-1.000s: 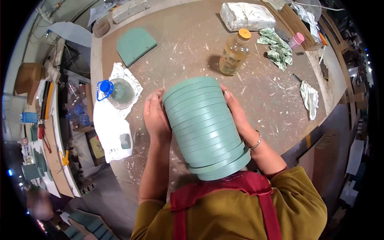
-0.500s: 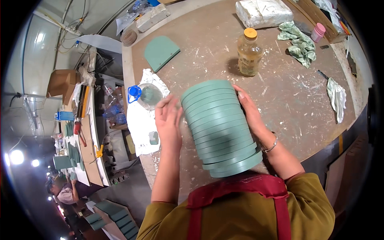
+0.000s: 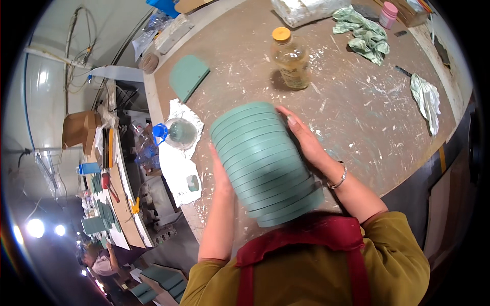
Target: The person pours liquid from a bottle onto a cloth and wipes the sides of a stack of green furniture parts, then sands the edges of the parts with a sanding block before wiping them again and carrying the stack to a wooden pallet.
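A thick stack of green round-edged boards (image 3: 263,160) leans toward my body, its many edges showing as curved bands. The lowest boards jut out slightly beside my red apron. My right hand (image 3: 307,142) lies along the stack's right side, fingers pressed to the edges. Against the left side is my left hand (image 3: 220,173), its fingers mostly hidden by the boards. Both hands hold the stack between them. A single green board (image 3: 188,75) with one rounded end lies flat at the far left of the table.
A clear bottle with a blue cap (image 3: 181,133) lies on white cloth (image 3: 176,173) to the left. Beyond the stack stands a yellow-capped bottle (image 3: 292,64). Crumpled cloth (image 3: 363,35), a pink jar (image 3: 388,15) and a white rag (image 3: 425,104) are at the right. Another person (image 3: 102,261) works at far left.
My left hand has gone from spread beside the stack to pressed against its left side. The whole view has shifted, so the table things appear further left. My right hand stays on the stack.
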### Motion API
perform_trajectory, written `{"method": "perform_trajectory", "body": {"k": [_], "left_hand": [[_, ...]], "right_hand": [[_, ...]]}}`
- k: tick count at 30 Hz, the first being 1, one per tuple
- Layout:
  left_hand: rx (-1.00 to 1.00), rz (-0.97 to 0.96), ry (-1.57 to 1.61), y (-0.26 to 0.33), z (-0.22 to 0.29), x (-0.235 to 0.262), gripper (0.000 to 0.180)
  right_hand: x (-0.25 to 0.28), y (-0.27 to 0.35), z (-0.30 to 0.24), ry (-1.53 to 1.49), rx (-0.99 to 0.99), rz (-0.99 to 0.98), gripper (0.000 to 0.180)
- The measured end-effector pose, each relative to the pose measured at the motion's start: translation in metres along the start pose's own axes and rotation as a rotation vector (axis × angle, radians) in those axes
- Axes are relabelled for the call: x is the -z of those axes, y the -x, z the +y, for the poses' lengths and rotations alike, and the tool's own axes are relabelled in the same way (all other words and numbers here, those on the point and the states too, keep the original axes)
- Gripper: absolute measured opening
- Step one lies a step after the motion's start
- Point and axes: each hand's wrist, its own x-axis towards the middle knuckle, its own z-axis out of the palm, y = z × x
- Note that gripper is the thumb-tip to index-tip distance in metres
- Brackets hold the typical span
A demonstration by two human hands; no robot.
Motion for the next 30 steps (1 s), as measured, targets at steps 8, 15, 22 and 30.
{"method": "perform_trajectory", "body": {"k": [8, 15, 22, 30], "left_hand": [[0.132, -0.103, 0.473, -0.007, -0.027, 0.011, 0.069], [-0.001, -0.083, 0.341, -0.004, -0.025, 0.002, 0.066], [-0.096, -0.067, 0.269, -0.005, -0.032, 0.013, 0.063], [0.035, 0.052, 0.278, 0.036, -0.086, 0.050, 0.065]], "right_hand": [[0.011, 0.100, 0.006, -0.157, 0.015, 0.062, 0.064], [0.009, 0.093, -0.007, 0.157, 0.122, -0.070, 0.056], [0.017, 0.024, -0.017, -0.021, 0.048, 0.073, 0.057], [-0.002, -0.012, 0.016, -0.255, -0.034, -0.031, 0.054]]}}
